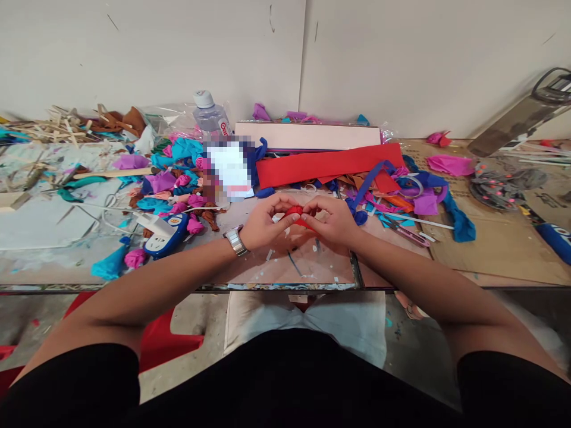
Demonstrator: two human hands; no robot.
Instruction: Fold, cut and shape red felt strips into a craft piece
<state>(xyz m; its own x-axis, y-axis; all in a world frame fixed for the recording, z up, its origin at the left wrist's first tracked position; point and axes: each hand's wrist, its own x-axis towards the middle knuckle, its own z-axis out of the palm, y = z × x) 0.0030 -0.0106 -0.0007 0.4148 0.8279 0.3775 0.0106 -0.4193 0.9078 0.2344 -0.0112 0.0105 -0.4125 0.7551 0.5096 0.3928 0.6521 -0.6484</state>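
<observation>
Both hands meet over the middle of the table around a small piece of red fabric [296, 214], which looks rolled or bunched. My left hand [266, 222], with a metal watch at its wrist, pinches the fabric from the left. My right hand [332, 219] grips it from the right, fingers curled over it. Most of the red piece is hidden between the fingers. A long red fabric strip [330, 164] lies flat just beyond the hands.
Small pink fabric rosettes [194, 224] and turquoise and purple scraps lie at the left, near a blue and white glue gun [163, 234]. A plastic bottle [211, 117] stands at the back. Scissors [408, 233], blue strips and cardboard [491, 249] are on the right. Wooden sticks [53, 126] are piled far left.
</observation>
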